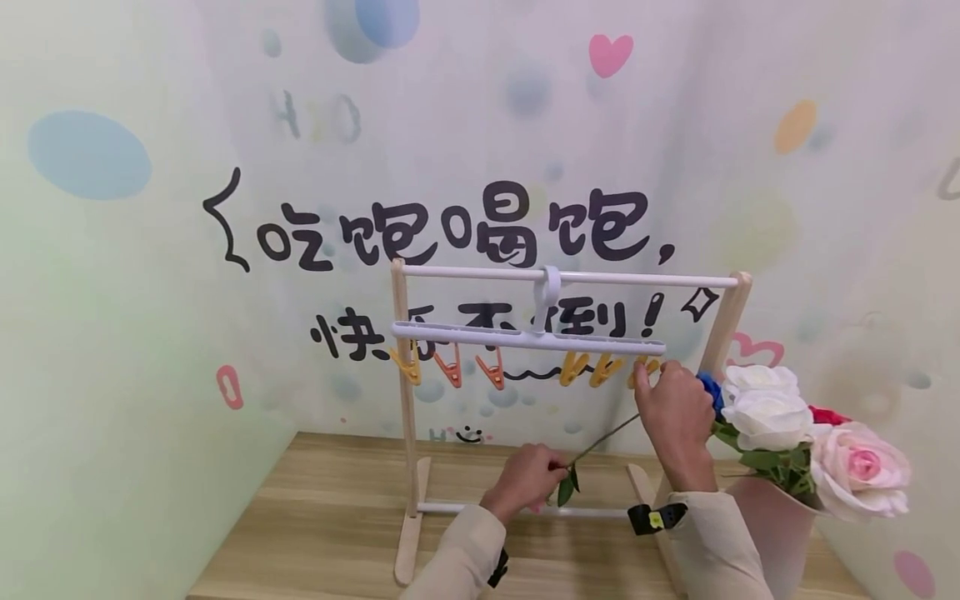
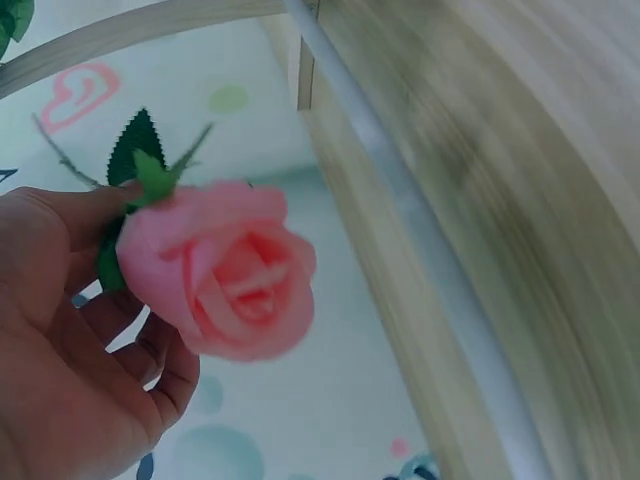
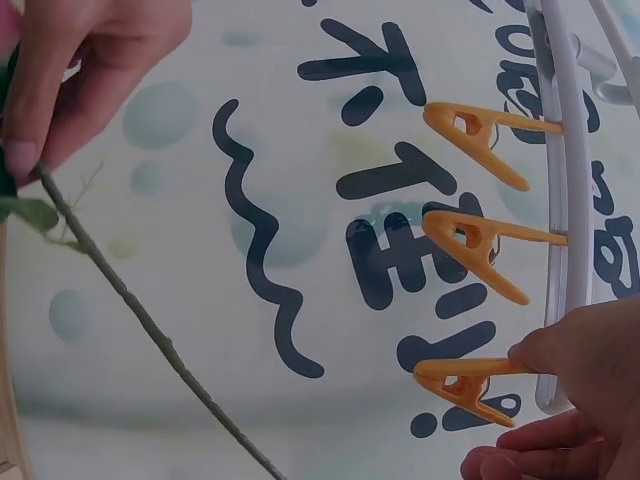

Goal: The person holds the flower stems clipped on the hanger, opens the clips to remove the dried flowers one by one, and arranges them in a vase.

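Note:
My left hand point(image 1: 528, 479) holds a pink rose point(image 2: 225, 270) by its stem, right beneath the bloom. In the left wrist view the bloom faces the camera, with green leaves point(image 2: 140, 150) beside the thumb. The thin stem point(image 3: 165, 340) slants away from the left hand toward the right forearm in the head view. My right hand point(image 1: 678, 417) is at the hanger's right end. Its thumb is on the outermost yellow clip point(image 3: 465, 375), with curled fingers just below. That clip hangs from the pale hanger point(image 1: 525, 339), beside two more yellow clips point(image 3: 475, 240).
The hanger hooks over the top rail point(image 1: 472, 273) of a wooden-sided rack point(image 1: 408, 433) on the wood-grain table point(image 1: 300, 517). Orange clips point(image 1: 491, 371) and another yellow clip point(image 1: 407, 367) hang on the left. A vase point(image 1: 776, 533) holding white roses point(image 1: 765, 408) and others stands right.

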Demonstrator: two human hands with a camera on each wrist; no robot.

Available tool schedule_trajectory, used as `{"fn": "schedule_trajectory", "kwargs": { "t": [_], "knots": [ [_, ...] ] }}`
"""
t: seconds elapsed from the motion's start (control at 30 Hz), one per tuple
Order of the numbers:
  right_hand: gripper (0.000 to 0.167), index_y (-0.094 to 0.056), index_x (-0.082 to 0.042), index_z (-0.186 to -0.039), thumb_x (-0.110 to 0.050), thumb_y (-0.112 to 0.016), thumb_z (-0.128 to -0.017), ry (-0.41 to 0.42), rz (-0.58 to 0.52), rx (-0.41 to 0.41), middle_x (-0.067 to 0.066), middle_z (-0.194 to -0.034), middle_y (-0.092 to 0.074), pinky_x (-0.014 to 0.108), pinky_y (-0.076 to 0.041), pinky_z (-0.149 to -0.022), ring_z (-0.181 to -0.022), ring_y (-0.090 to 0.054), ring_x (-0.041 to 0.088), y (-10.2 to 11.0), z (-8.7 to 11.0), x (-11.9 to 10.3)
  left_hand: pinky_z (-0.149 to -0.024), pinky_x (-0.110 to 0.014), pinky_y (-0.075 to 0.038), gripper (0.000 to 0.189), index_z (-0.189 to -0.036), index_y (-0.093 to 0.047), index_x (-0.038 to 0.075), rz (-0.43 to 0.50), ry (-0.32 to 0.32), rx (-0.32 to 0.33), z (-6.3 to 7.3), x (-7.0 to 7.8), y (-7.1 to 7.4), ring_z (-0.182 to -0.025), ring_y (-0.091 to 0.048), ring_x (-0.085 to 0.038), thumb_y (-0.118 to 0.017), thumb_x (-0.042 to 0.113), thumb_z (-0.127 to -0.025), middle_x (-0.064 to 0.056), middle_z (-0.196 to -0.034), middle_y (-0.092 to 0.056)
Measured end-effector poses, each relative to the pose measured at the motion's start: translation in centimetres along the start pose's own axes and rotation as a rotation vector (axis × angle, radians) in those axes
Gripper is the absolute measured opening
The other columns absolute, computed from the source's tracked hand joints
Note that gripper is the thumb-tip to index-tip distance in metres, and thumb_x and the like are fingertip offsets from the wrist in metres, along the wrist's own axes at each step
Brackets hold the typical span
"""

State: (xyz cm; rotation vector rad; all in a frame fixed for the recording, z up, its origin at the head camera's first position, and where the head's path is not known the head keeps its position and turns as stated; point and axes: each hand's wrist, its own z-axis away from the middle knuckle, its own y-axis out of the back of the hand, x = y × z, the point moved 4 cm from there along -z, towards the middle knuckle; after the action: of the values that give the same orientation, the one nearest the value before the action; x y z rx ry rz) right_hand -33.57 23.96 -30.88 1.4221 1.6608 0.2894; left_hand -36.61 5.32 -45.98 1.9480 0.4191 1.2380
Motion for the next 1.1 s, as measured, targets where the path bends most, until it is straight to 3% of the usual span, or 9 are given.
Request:
{"fn": "schedule_trajectory", "kwargs": {
  "t": [0.07, 0.2, 0.27, 0.37, 0.47, 0.67, 0.83, 0.93, 1.1],
  "knots": [
    [0.051, -0.063, 0.013, -0.105, -0.037, -0.060, -0.097, 0.005, -0.001, -0.002, 0.030, -0.083, -0.064, 0.046, -0.049, -0.051, -0.066, -0.062, 0.041, 0.0, 0.1, 0.0, -0.046, -0.018, -0.043, 0.012, -0.095, -0.079, 0.016, -0.057, -0.002, 0.008, 0.2, -0.2, 0.5, -0.043, -0.050, -0.001, -0.067, 0.020, -0.094, 0.009, -0.069, -0.063],
    [0.048, -0.063, 0.012, -0.112, -0.034, -0.061, -0.097, 0.037, -0.018, 0.029, 0.033, -0.098, -0.066, 0.054, -0.053, -0.061, -0.076, -0.065, 0.046, 0.1, 0.5, -0.2, -0.063, -0.024, -0.050, 0.012, -0.087, -0.079, 0.018, -0.250, -0.055, 0.063, 0.6, -0.6, 1.7, -0.060, -0.056, -0.005, -0.069, 0.019, -0.093, 0.009, -0.075, -0.069],
    [0.044, -0.065, 0.010, -0.110, -0.031, -0.062, -0.097, 0.077, -0.031, 0.066, 0.031, -0.099, -0.067, 0.054, -0.054, -0.061, -0.076, -0.065, 0.045, 0.1, 0.9, -0.3, -0.076, -0.034, -0.053, 0.013, -0.082, -0.079, 0.020, -0.360, -0.078, 0.099, 0.8, -0.8, 2.2, -0.068, -0.058, -0.009, -0.070, 0.018, -0.091, 0.009, -0.074, -0.070],
    [0.035, -0.067, 0.008, -0.103, -0.025, -0.064, -0.095, 0.168, -0.044, 0.130, 0.028, -0.096, -0.069, 0.053, -0.053, -0.058, -0.073, -0.065, 0.043, 0.0, 1.6, -0.8, -0.085, -0.046, -0.053, 0.016, -0.076, -0.077, 0.023, -0.514, -0.076, 0.140, 1.1, -1.3, 2.9, -0.074, -0.063, -0.017, -0.071, 0.019, -0.090, 0.008, -0.073, -0.069],
    [0.028, -0.068, 0.007, -0.101, -0.020, -0.066, -0.094, 0.276, -0.044, 0.124, 0.026, -0.094, -0.070, 0.049, -0.054, -0.055, -0.070, -0.066, 0.039, -0.5, 2.5, -1.3, -0.082, -0.046, -0.051, 0.020, -0.069, -0.073, 0.022, -0.611, -0.046, 0.154, 1.2, -1.8, 3.5, -0.077, -0.063, -0.022, -0.072, 0.020, -0.089, 0.006, -0.070, -0.067],
    [0.024, -0.072, 0.002, -0.104, -0.017, -0.069, -0.090, 0.407, 0.007, -0.086, 0.022, -0.103, -0.071, 0.048, -0.057, -0.065, -0.084, -0.069, 0.037, -2.8, 4.1, -2.0, -0.077, -0.039, -0.046, 0.015, -0.073, -0.075, 0.022, -0.723, -0.040, 0.218, 1.7, -2.2, 4.3, -0.082, -0.057, -0.020, -0.074, 0.020, -0.088, 0.004, -0.078, -0.063],
    [0.023, -0.073, -0.003, -0.104, -0.018, -0.075, -0.087, 0.455, 0.040, -0.294, 0.016, -0.102, -0.069, 0.045, -0.057, -0.069, -0.087, -0.067, 0.030, -5.3, 5.7, -2.2, -0.081, -0.035, -0.045, 0.019, -0.070, -0.073, 0.021, -0.816, -0.113, 0.364, 2.2, -2.1, 5.0, -0.087, -0.054, -0.020, -0.074, 0.010, -0.085, 0.001, -0.081, -0.057],
    [0.024, -0.074, -0.006, -0.105, -0.018, -0.077, -0.085, 0.484, 0.046, -0.403, 0.012, -0.103, -0.069, 0.045, -0.057, -0.073, -0.090, -0.066, 0.027, -6.8, 6.8, -2.3, -0.084, -0.034, -0.045, 0.018, -0.073, -0.074, 0.020, -0.842, -0.161, 0.420, 2.5, -1.9, 5.3, -0.091, -0.054, -0.019, -0.075, 0.007, -0.084, 0.001, -0.088, -0.059],
    [0.022, -0.074, -0.007, -0.101, -0.013, -0.080, -0.081, 0.569, 0.031, -0.455, 0.006, -0.097, -0.069, 0.044, -0.056, -0.076, -0.089, -0.067, 0.026, -8.7, 8.4, -2.2, -0.092, -0.034, -0.045, 0.015, -0.082, -0.076, 0.019, -0.865, -0.259, 0.456, 2.9, -1.5, 5.7, -0.102, -0.055, -0.020, -0.076, 0.005, -0.082, -0.001, -0.102, -0.062]
  ]
}}
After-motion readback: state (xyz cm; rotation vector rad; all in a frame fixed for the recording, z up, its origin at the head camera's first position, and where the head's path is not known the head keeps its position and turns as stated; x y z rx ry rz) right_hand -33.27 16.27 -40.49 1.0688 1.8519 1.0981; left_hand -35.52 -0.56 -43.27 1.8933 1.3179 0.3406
